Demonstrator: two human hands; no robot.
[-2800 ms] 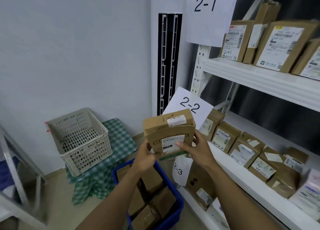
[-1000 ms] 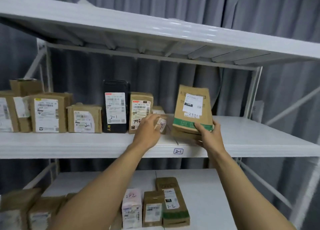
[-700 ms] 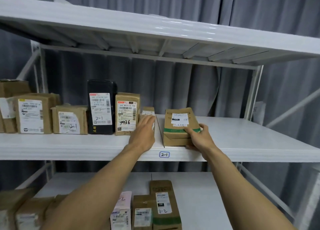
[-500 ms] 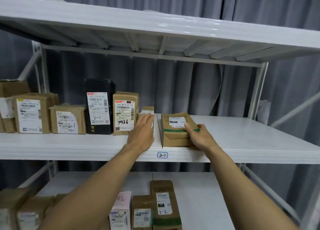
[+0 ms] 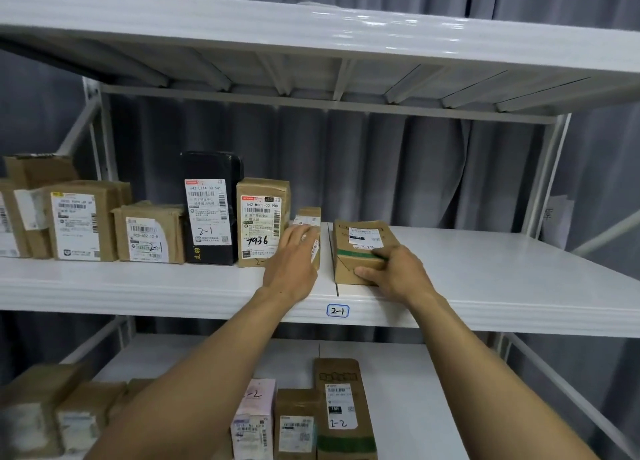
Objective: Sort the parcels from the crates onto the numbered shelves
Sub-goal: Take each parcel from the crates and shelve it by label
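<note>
Shelf 2-1 (image 5: 485, 286), grey curtain (image 5: 381, 168) behind. Green-taped parcel (image 5: 360, 248) lies flat on it, just right of the standing row. Right hand (image 5: 398, 272) grips its near end. Left hand (image 5: 291, 262), fingers flat, rests against small parcel (image 5: 310, 217). Placement nearly done: release remains.

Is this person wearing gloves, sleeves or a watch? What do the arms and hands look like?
The left hand and right hand are bare: no gloves, rings or wristwatch show. The left forearm and right forearm are bare too, with no sleeve in view.
</note>
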